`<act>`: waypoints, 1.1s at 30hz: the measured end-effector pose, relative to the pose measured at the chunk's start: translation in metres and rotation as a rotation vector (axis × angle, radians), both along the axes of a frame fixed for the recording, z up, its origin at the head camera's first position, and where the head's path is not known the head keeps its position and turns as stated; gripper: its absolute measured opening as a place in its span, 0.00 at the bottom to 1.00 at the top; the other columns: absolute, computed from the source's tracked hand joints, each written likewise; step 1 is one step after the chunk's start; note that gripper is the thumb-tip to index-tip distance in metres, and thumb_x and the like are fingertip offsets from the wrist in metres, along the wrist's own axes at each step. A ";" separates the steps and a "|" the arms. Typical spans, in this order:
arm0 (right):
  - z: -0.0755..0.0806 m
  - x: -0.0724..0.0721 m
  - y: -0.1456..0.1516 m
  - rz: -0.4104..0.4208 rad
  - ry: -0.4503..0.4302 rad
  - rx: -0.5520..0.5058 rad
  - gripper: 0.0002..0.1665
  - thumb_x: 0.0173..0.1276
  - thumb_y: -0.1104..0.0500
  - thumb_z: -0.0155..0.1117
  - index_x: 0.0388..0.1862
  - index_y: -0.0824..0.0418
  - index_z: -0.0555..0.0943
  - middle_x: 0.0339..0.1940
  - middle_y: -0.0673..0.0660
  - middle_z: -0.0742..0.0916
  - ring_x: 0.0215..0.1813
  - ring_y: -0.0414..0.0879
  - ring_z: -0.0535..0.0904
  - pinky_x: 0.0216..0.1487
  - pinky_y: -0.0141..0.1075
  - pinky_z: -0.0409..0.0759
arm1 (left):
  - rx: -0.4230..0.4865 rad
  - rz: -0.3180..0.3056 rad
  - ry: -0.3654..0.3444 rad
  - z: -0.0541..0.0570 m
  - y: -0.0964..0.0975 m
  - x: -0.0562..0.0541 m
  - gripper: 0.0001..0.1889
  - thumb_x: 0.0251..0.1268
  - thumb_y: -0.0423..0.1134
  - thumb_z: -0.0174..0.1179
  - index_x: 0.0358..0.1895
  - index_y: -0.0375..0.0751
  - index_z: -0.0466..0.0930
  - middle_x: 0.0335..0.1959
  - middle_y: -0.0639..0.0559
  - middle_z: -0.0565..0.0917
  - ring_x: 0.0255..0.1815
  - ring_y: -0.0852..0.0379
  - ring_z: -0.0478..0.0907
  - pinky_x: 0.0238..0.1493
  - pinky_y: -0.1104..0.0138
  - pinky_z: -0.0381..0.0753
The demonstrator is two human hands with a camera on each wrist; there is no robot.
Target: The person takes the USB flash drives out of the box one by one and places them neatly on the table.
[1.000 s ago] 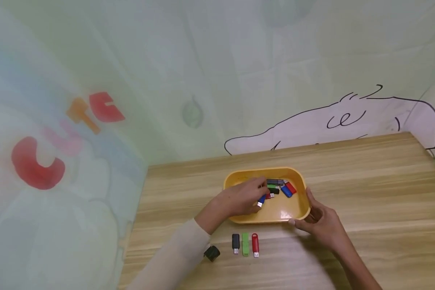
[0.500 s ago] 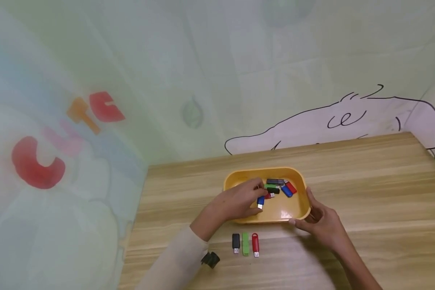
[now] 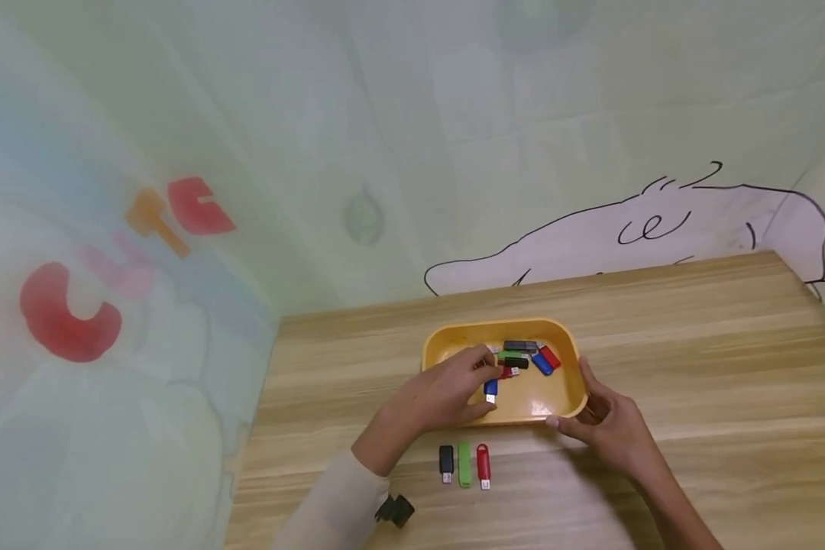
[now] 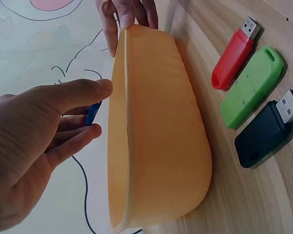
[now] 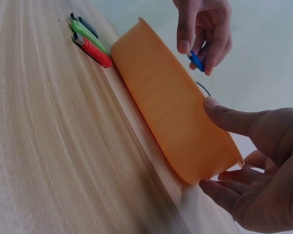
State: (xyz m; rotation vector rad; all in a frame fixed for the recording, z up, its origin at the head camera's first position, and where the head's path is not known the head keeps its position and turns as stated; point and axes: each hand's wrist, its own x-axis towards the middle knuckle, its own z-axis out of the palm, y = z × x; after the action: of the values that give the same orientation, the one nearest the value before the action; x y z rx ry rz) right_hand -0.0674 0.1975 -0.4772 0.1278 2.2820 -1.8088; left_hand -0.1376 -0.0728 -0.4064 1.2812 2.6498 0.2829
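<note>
My left hand point(image 3: 447, 389) is over the left part of a yellow plastic tray point(image 3: 557, 396) and pinches a blue USB flash drive point(image 3: 491, 387), its metal plug toward me. In the right wrist view that blue drive point(image 5: 196, 61) shows between thumb and fingers, above the tray's rim. My right hand point(image 3: 615, 428) grips the tray's right end, thumb on the near rim and fingers around the outer wall. Inside the tray lie several more drives, among them a red one point(image 3: 550, 357), a blue one point(image 3: 541, 364) and a black one point(image 3: 516, 363).
On the wooden table point(image 3: 687, 367), before the tray, a black drive point(image 3: 446, 461), a green drive point(image 3: 464, 465) and a red drive point(image 3: 483, 464) lie side by side. A black object point(image 3: 402, 511) is by my left sleeve. A printed backdrop point(image 3: 412, 153) rises behind the table.
My left hand has drawn slightly left and toward me, bringing the blue flash drive away from the other drives. The right hand and the tray have stayed in place.
</note>
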 end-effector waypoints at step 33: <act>0.005 -0.001 -0.002 0.009 -0.016 0.052 0.68 0.61 0.56 0.84 0.87 0.62 0.47 0.86 0.68 0.60 0.81 0.66 0.67 0.65 0.38 0.78 | 0.153 0.064 0.014 -0.002 -0.012 0.034 0.25 0.67 0.46 0.75 0.64 0.39 0.84 0.58 0.51 0.79 0.54 0.60 0.78 0.59 0.77 0.80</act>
State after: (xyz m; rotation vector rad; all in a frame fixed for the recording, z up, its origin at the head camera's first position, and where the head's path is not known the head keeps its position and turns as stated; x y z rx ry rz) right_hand -0.0685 0.1956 -0.4721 0.1399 2.3159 -1.7381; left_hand -0.1037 -0.0853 -0.4084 1.2461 2.7307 0.4966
